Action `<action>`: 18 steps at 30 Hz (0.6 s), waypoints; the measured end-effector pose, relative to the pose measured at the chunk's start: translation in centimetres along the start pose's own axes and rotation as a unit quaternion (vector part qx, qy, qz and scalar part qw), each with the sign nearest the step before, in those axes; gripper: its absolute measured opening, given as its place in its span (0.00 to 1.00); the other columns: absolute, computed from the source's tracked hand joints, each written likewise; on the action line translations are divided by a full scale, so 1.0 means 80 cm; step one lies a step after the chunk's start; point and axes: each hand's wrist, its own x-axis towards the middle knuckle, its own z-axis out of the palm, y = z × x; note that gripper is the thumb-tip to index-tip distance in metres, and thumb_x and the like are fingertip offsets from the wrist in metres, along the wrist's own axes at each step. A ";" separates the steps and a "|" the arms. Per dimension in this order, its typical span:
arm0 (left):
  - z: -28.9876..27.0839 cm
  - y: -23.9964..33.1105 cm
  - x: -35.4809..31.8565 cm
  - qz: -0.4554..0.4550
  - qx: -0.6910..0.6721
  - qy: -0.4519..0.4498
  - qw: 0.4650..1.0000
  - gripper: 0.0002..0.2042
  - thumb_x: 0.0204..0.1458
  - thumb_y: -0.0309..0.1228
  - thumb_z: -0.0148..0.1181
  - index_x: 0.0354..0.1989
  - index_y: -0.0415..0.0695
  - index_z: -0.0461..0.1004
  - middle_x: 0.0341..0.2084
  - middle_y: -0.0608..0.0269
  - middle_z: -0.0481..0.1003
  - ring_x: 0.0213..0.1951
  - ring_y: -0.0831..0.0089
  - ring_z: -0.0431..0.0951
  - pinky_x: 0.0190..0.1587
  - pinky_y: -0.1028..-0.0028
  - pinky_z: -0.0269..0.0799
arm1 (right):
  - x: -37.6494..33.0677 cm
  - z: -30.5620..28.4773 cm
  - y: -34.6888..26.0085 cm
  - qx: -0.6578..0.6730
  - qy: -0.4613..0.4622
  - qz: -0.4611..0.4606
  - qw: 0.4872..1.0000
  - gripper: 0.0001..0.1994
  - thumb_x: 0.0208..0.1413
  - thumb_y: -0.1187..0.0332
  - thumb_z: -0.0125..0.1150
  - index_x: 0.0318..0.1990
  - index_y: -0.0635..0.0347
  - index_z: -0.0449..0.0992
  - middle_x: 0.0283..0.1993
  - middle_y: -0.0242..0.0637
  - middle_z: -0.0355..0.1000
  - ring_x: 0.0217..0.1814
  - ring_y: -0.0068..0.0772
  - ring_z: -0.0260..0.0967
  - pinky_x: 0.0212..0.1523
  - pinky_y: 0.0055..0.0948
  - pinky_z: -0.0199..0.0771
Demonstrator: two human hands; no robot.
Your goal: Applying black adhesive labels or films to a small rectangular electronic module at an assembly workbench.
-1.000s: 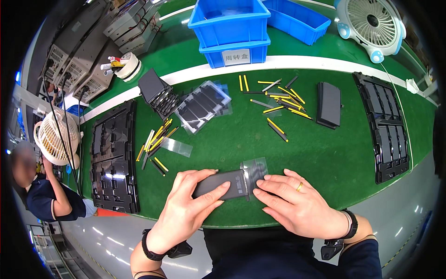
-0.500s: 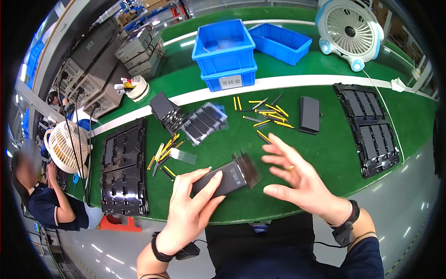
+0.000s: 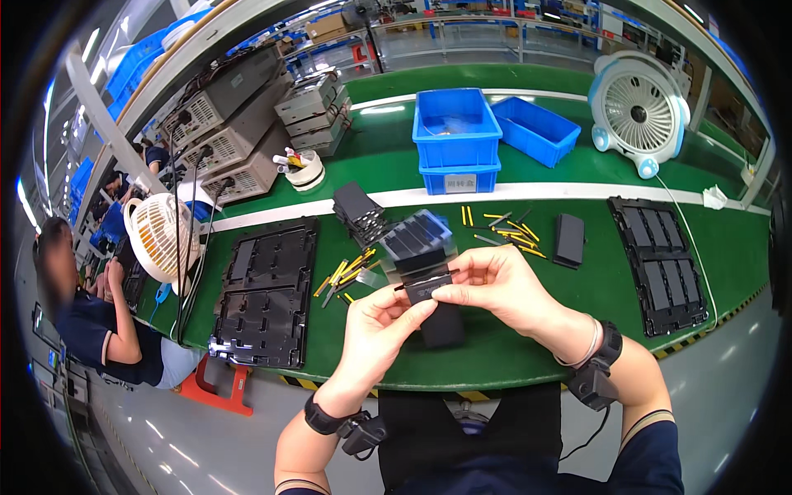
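Observation:
A flat dark grey battery pack (image 3: 443,325) is held above the green table, its black end strip towards the far side. My left hand (image 3: 381,323) pinches that end from the left, thumb and fingertips together. From the right, my right hand (image 3: 505,290) grips the same end, thumb on top of the printed face. Just beyond the fingertips lies a clear plastic sheet (image 3: 419,237) with dark rectangular cells on it. Yellow-and-black strips (image 3: 345,272) are scattered left of it. More such strips (image 3: 513,233) lie to the right, near a dark stack of flat packs (image 3: 569,239).
Black moulded trays stand left (image 3: 266,289) and right (image 3: 660,268); the right one holds several grey packs. Another dark stack (image 3: 356,210), blue bins (image 3: 458,136), a white tub of pens (image 3: 305,172) and a fan (image 3: 639,115) are farther back. A person (image 3: 107,322) sits at left.
My right hand, open and apart before, has come to the battery pack and now grips its far end. My left hand has shifted from the pack's body to that end. The view has tilted up.

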 end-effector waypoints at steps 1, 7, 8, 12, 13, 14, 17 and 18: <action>-0.001 -0.005 0.002 -0.002 -0.014 0.019 1.000 0.11 0.49 0.22 0.61 0.42 0.38 0.75 0.32 0.67 0.75 0.32 0.84 0.73 0.36 0.82 0.69 | 0.004 0.003 0.001 0.019 0.026 -0.004 0.999 0.08 0.46 0.77 0.65 0.35 0.65 0.75 0.33 0.35 0.75 0.36 0.20 0.72 0.41 0.20 0.73; 0.004 -0.029 0.025 0.052 0.018 0.060 0.997 0.09 0.49 0.22 0.61 0.39 0.38 0.77 0.30 0.69 0.72 0.31 0.85 0.71 0.33 0.85 0.68 | 0.012 0.014 0.036 0.077 0.114 -0.076 0.988 0.08 0.47 0.80 0.62 0.37 0.67 0.75 0.36 0.37 0.75 0.38 0.25 0.73 0.42 0.22 0.74; 0.004 -0.029 0.026 0.072 0.041 0.070 0.994 0.09 0.48 0.21 0.61 0.40 0.37 0.76 0.29 0.69 0.72 0.31 0.85 0.71 0.32 0.85 0.68 | 0.008 0.019 0.034 -0.008 0.149 -0.114 0.982 0.11 0.47 0.78 0.63 0.40 0.67 0.75 0.36 0.38 0.75 0.37 0.25 0.73 0.41 0.23 0.74; -0.001 -0.031 0.036 0.106 0.079 0.074 0.989 0.10 0.48 0.20 0.60 0.40 0.36 0.76 0.28 0.68 0.71 0.30 0.84 0.70 0.30 0.85 0.68 | 0.001 0.025 0.040 -0.443 0.169 -0.288 0.832 0.23 0.47 0.75 0.61 0.53 0.66 0.68 0.43 0.44 0.71 0.40 0.40 0.72 0.38 0.30 0.74; -0.003 -0.033 0.038 0.117 0.079 0.070 0.988 0.09 0.48 0.20 0.60 0.40 0.36 0.76 0.28 0.68 0.71 0.30 0.85 0.70 0.29 0.85 0.68 | 0.000 0.028 0.040 -0.498 0.156 -0.277 0.807 0.25 0.47 0.74 0.61 0.56 0.66 0.65 0.45 0.43 0.70 0.42 0.41 0.71 0.38 0.31 0.74; -0.003 -0.034 0.038 0.114 0.078 0.071 0.988 0.09 0.48 0.20 0.60 0.40 0.36 0.76 0.28 0.68 0.71 0.30 0.85 0.70 0.29 0.85 0.68 | -0.002 0.028 0.041 -0.545 0.132 -0.264 0.785 0.30 0.47 0.74 0.59 0.60 0.67 0.58 0.49 0.44 0.67 0.44 0.42 0.69 0.38 0.32 0.74; -0.005 -0.036 0.039 0.130 0.066 0.071 0.987 0.09 0.48 0.19 0.60 0.39 0.36 0.77 0.27 0.68 0.70 0.29 0.85 0.70 0.27 0.85 0.67 | -0.005 0.033 0.040 -0.613 0.113 -0.234 0.746 0.31 0.46 0.76 0.57 0.60 0.69 0.55 0.50 0.46 0.64 0.44 0.44 0.68 0.38 0.32 0.74; -0.007 -0.036 0.039 0.133 0.090 0.075 0.984 0.09 0.48 0.19 0.60 0.39 0.36 0.77 0.27 0.68 0.70 0.29 0.85 0.70 0.26 0.85 0.67 | -0.006 0.034 0.040 -0.613 0.111 -0.233 0.746 0.31 0.46 0.76 0.57 0.60 0.69 0.55 0.50 0.46 0.64 0.44 0.44 0.68 0.38 0.32 0.74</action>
